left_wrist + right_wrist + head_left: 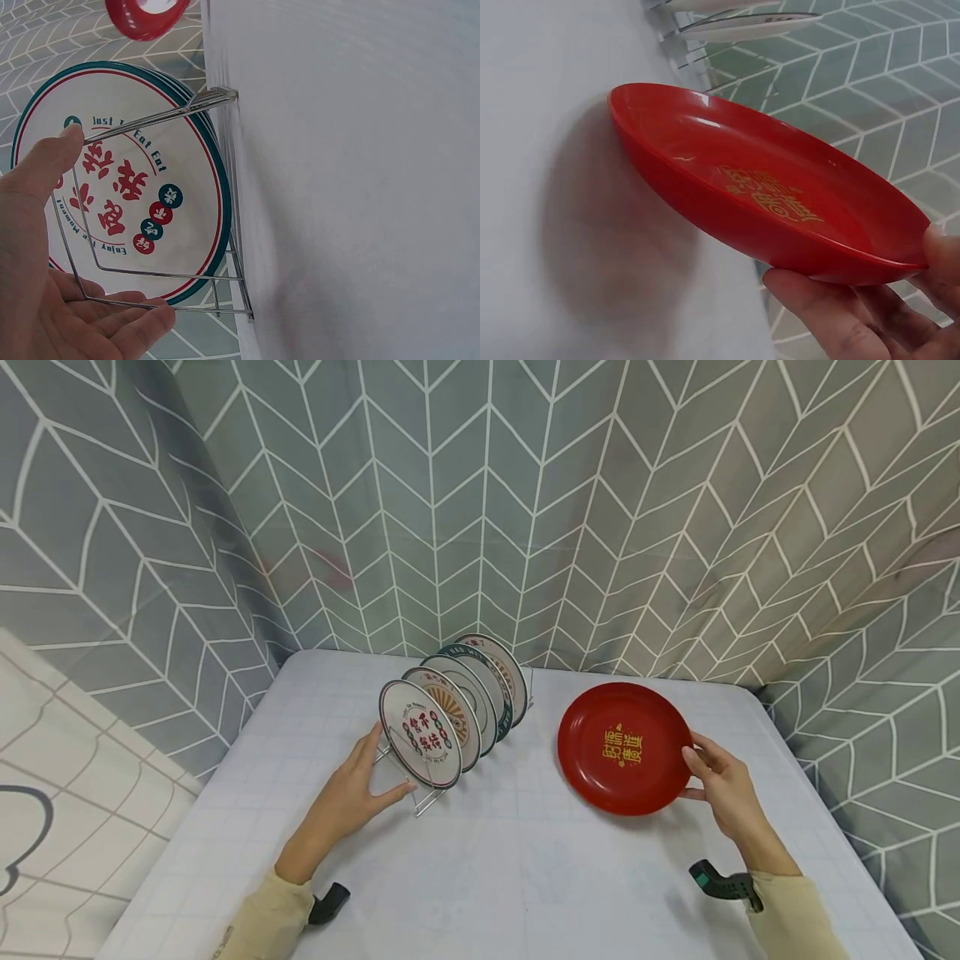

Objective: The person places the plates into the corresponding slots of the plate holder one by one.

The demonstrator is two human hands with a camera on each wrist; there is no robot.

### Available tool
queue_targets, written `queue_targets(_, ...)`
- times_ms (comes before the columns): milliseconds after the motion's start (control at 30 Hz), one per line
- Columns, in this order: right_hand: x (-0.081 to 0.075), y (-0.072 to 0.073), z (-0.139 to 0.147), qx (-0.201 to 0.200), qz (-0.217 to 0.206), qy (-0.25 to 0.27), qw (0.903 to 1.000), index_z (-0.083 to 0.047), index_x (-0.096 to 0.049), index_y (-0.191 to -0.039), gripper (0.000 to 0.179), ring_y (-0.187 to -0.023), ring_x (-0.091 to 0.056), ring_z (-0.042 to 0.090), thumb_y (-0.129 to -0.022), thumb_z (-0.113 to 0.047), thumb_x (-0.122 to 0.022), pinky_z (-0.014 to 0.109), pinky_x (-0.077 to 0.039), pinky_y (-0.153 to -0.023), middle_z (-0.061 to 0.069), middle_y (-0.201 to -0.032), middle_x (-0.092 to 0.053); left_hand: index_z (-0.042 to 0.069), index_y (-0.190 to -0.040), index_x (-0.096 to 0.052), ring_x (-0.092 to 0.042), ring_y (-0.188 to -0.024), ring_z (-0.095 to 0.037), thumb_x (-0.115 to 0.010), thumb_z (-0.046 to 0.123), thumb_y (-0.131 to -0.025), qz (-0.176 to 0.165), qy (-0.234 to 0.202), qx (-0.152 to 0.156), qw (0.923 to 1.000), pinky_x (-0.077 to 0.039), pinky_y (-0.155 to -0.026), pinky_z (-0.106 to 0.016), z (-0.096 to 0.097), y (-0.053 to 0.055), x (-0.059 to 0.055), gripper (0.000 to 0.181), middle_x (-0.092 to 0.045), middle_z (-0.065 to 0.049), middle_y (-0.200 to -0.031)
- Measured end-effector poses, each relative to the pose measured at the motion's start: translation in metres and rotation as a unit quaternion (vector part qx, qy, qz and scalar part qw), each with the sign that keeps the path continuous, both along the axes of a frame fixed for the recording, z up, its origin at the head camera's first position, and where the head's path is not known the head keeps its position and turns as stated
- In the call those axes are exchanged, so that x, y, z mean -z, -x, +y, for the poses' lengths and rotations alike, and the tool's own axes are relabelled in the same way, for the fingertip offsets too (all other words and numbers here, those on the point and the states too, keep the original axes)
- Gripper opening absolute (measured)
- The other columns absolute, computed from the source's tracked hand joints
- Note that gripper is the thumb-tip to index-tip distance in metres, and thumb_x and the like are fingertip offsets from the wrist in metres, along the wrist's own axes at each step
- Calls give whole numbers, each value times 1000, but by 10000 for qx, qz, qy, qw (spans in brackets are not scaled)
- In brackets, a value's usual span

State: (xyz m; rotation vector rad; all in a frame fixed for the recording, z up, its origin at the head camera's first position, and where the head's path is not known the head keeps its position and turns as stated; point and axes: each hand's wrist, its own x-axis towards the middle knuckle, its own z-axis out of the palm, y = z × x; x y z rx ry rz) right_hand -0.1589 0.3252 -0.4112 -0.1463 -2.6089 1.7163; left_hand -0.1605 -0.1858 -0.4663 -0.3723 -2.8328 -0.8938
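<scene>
My right hand (731, 793) pinches the rim of a round red plate (592, 752) with gold lettering, thumb on the upper side and fingers underneath. In the right wrist view the plate (705, 150) tilts, with a shadow on the cloth beneath it. Several patterned plates stand on edge in a metal wire rack (429, 802). My left hand (345, 797) is at the rack's near end, thumb and fingers spread. In the left wrist view its thumb and fingers lie against the wires, before the front white plate (127, 187) with red lettering and a green rim.
A white cloth covers the table (525, 877). Grey curtains (450, 510) with white chevron lines hang behind and at the sides. Black straps with cameras (723, 885) sit at both wrists. Between the rack and the red plate lies a strip of bare cloth.
</scene>
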Motion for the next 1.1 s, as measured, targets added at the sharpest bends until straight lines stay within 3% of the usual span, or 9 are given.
queue_targets(333,-43,25,-24,-47,734,393,9965,-7,-34,-152,57,-90,-62,-6,-102,-29,-50,26,-61,-63,-22,-107,-57,4,-157,-12,-40,-137,-46,-74,56,-80,18,-30,10,10000,-40,-108,-60,0,0,1,112,-31,-28,-154)
queue_targets(600,-72,51,-50,-139,848,493,9951,-11,-34,-153,58,-96,-59,0,-102,-30,-51,25,-61,-63,-14,-116,-55,3,-156,-13,-43,-135,-46,-75,56,-79,152,-26,4,9999,-41,-106,-60,0,1,3,112,-33,-28,-153)
queue_targets(733,-86,66,-68,-258,896,495,9944,-12,-35,-153,57,-97,-59,1,-101,-30,-52,23,-60,-63,1,-128,-54,3,-156,-13,-43,-134,-46,-75,55,-79,150,-28,4,9999,-42,-106,-60,0,0,2,112,-33,-28,-153)
queue_targets(900,-98,80,-89,-482,1133,324,9919,-12,-37,-152,55,-95,-61,0,-101,-26,-52,24,-60,-64,24,-143,-48,5,-157,-12,-42,-136,-45,-74,58,-80,-14,-22,-31,10000,-41,-106,-60,0,0,2,112,-32,-26,-154)
queue_targets(1100,-104,91,-106,-641,1338,169,9888,-13,-39,-151,51,-97,-61,1,-101,-21,-52,24,-60,-65,24,-143,-49,6,-157,-11,-42,-136,-46,-72,60,-80,-3,7,-33,10000,-41,-106,-60,0,0,1,113,-32,-27,-154)
